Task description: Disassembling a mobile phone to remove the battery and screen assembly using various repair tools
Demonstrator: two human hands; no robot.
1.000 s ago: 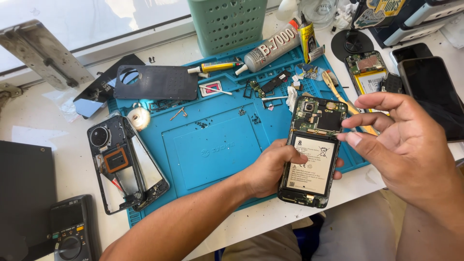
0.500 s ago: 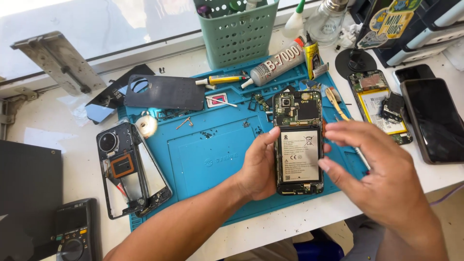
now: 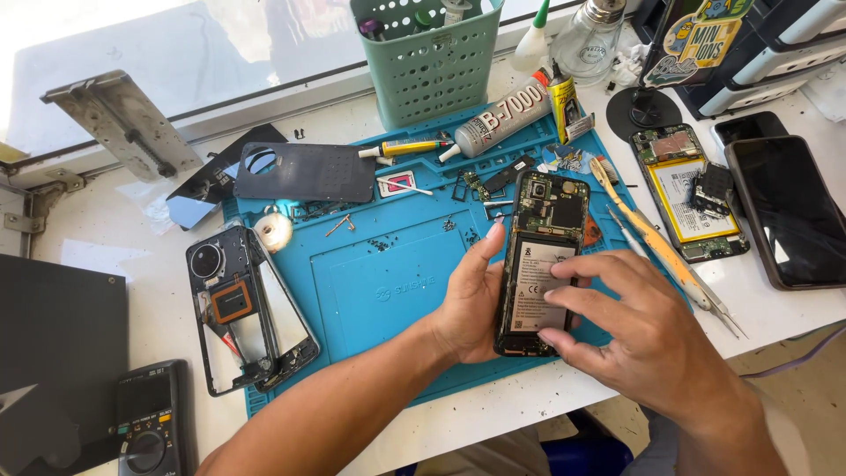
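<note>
An opened phone (image 3: pixel 539 238) with bare circuit board and white-labelled battery lies lengthwise over the blue repair mat (image 3: pixel 379 282). My left hand (image 3: pixel 467 304) grips its left edge, thumb near the top. My right hand (image 3: pixel 630 330) rests on the battery with fingers spread, fingertips pressing the lower half. Several tiny screws (image 3: pixel 381 245) lie scattered on the mat to the left.
A phone frame with a camera ring (image 3: pixel 247 308) lies at the mat's left edge, a dark back cover (image 3: pixel 308 172) behind it. Glue tubes (image 3: pixel 498 123), a green basket (image 3: pixel 427 62), tweezers (image 3: pixel 670 256), another open phone (image 3: pixel 683 189), a dark phone (image 3: pixel 784 207) and a multimeter (image 3: pixel 150 423) surround the mat.
The view has shifted so the phone sits more central. My right hand has moved from beside the phone onto its battery. My left hand keeps its hold.
</note>
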